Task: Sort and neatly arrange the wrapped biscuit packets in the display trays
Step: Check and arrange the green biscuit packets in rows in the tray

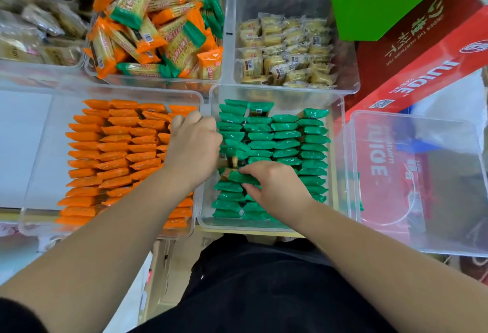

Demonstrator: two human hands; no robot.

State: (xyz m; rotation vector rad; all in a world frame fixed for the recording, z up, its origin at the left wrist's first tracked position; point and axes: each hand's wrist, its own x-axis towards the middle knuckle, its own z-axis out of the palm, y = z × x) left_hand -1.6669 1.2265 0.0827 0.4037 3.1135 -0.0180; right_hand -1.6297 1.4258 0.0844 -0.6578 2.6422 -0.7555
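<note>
Right hand (274,187) on green packets (287,145), left hand (194,147) at tray wall (210,102).

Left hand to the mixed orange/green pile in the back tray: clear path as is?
Likely yes. The left hand is at the wall between the orange tray and green tray; the mixed pile lies just beyond in an open-topped tray, nothing over it.
</note>
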